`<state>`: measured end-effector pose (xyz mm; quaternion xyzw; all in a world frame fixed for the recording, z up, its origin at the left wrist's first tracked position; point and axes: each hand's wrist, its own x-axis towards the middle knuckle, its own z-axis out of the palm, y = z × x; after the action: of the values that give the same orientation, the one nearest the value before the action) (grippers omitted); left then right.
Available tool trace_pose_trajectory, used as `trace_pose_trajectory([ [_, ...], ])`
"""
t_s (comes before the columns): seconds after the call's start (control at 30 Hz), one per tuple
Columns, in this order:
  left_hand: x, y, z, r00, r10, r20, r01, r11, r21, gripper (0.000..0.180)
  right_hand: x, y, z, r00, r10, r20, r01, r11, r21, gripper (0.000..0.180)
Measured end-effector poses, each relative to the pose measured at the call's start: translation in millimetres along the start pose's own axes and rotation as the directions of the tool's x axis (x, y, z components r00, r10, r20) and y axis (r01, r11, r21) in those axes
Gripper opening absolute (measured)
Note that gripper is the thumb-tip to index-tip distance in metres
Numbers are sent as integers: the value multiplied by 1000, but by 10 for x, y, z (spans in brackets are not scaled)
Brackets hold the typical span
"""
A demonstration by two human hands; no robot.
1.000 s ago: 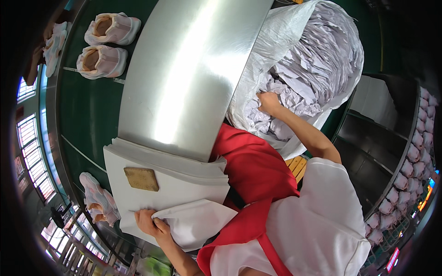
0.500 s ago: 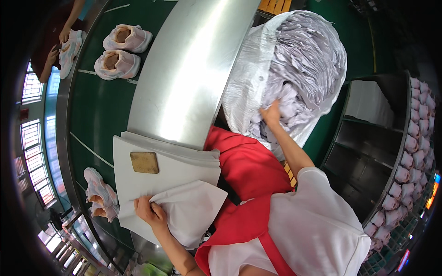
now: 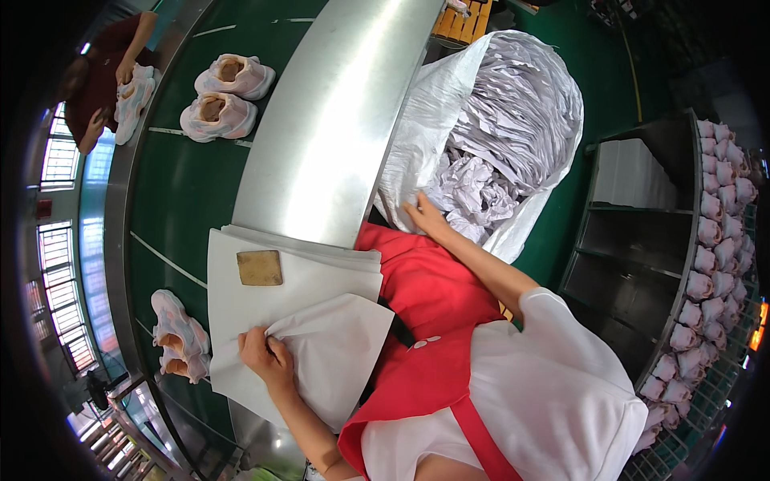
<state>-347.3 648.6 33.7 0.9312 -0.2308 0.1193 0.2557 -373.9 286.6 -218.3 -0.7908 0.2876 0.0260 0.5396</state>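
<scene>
Left hand (image 3: 263, 355) pinches loose white tissue-paper sheet (image 3: 337, 353) atop paper stack (image 3: 241, 289) on bench. Right hand (image 3: 427, 218), fingers spread, rests on crumpled white paper (image 3: 473, 192) inside large white plastic sack (image 3: 417, 136).

At 11 o'clock I count two pink-and-white fabric sneakers (image 3: 227, 96); at 8 o'clock, two more sneakers (image 3: 178, 335). One square tan block (image 3: 260, 268) sits on one stack of white paper sheets (image 3: 313, 272). One white plastic sack (image 3: 417, 144) stands at 1 o'clock.
</scene>
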Motion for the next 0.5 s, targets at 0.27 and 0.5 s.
trace_pose_trajectory([
  [0.27, -72, -65, 0, 1000, 11, -8, -11, 1000, 6, 11, -98, -466, -116, 940, -321, 115, 341, 885, -317, 29],
  [0.5, -28, -12, -30, 999, 38, -6, -38, 999, 19, 10, 165, 552, -1361, 810, -584, -50, 177, 325, -929, 28],
])
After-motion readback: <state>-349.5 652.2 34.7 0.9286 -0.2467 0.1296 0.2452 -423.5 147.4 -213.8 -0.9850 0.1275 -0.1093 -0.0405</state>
